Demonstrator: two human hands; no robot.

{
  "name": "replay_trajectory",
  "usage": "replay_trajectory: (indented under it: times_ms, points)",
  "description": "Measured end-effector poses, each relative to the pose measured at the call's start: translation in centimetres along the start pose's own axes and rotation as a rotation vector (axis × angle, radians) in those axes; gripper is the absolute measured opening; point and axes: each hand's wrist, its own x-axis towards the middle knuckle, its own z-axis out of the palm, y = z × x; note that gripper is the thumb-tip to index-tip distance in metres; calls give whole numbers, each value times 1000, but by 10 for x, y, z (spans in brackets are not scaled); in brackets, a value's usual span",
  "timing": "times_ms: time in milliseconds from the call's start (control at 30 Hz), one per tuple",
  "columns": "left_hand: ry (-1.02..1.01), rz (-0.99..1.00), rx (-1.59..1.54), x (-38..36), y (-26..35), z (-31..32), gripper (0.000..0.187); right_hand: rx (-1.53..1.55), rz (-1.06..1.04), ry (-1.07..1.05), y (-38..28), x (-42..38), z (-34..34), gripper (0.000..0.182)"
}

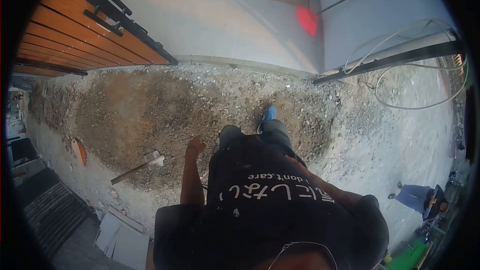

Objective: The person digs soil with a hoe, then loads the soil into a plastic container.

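My left hand [196,145] hangs low over the gravel [165,105], left of my knee. Its fingers look loosely curled, and I see nothing in them. My right forearm [325,182] lies along the side of my dark printed T-shirt [270,205]. The right hand is mostly hidden near my waist, so its fingers do not show. A blue shoe [269,113] is visible on the stony ground. To the left of my left hand, a long-handled tool with a pale, caked head [156,159] lies on the ground.
An orange piece [78,151] lies at the left. An orange slatted gate [95,30] and a pale wall [215,20] border the gravel. A looped hose [400,107] hangs at right. Another person [420,199] stands lower right. White boards [122,237] lie lower left.
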Motion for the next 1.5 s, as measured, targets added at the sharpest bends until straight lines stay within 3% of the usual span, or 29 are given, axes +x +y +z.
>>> replay_trajectory:
  times_ms: [33, 67, 100, 167, 200, 233, 300, 367, 400, 533, 600, 633, 700, 767, 833, 867, 933, 967, 1033, 1067, 1167, 1233, 1267, 1300, 1367, 1400, 1433, 1500]
  points:
    - [95, -64, 11, 11, -5, 27, 57, 28, 19, -157, -3, 4, -21, 74]
    - [180, -132, 23, 10, -4, 44, 57, 103, 86, -26, -42, 4, -8, 63]
    - [169, -158, 10, -2, 7, 50, 57, 105, 114, -39, -82, 6, 2, 63]
    - [-138, -91, -341, -15, 42, 43, 53, 242, 550, 242, -163, 30, 20, 51]
    - [-189, -102, -452, -17, 49, 41, 55, 150, 547, 310, -213, 37, 46, 43]
    - [-187, -117, -466, -16, 46, 46, 55, 142, 563, 299, -207, 48, 30, 43]
    - [69, -167, -548, -15, 39, 51, 57, -116, 296, 163, -213, 76, 27, 41]
    - [64, -248, -521, -14, 25, 51, 55, 218, 710, 308, -264, 96, 49, 40]
    - [58, -247, -601, -8, 19, 44, 55, 139, 567, 264, -242, 105, 38, 41]
    - [90, -281, -699, 10, -13, 5, 56, 118, 589, 285, -227, 150, 44, 43]
    - [166, -238, -472, 16, -22, -23, 54, 242, 802, 282, -229, 167, 50, 44]
    - [158, -230, -481, 18, -20, -37, 54, 235, 803, 296, -234, 168, 54, 44]
    - [163, -383, -560, -11, 11, -95, 50, 156, 649, 303, -252, 165, 72, 44]
    - [248, -323, -561, 29, -42, -78, 52, 29, 623, 313, -273, 165, 92, 44]
    - [341, -274, -560, 38, -54, -81, 54, -146, 202, 189, -265, 164, 92, 45]
    - [379, -275, -620, 23, -38, -97, 53, -162, 208, 177, -270, 167, 93, 45]
    - [524, -244, -692, 21, -49, -82, 51, -302, 29, -49, -282, 181, 97, 44]
    - [535, -259, -708, 10, -51, -72, 51, -313, 38, -69, -285, 197, 97, 44]
    - [552, -232, -900, -12, -52, -51, 46, 30, 812, 238, -287, 237, 97, 42]
    - [629, -201, -913, 9, -95, 4, 47, 15, 819, 225, -296, 240, 108, 42]
    - [577, -305, -981, 8, -131, 88, 48, -71, 690, 133, -328, 235, 145, 40]
    - [364, -375, -987, 11, -146, 116, 52, -63, 662, 204, -330, 236, 151, 41]
    - [287, -315, -1177, 21, -167, 130, 53, -60, 668, 209, -328, 236, 153, 41]
    - [280, -318, -1181, 21, -167, 133, 53, -59, 643, 204, -327, 236, 155, 41]
    - [447, -371, -1500, 33, -164, 121, 51, -72, 607, 190, -334, 247, 156, 41]
    - [420, -450, -1254, -2, -118, 72, 49, -104, 637, 191, -335, 247, 155, 42]
    - [406, -466, -1256, -6, -100, 62, 49, -131, 671, 192, -334, 243, 155, 43]
    - [592, -335, -1320, 3, -105, 56, 52, -152, 688, 184, -334, 240, 162, 43]
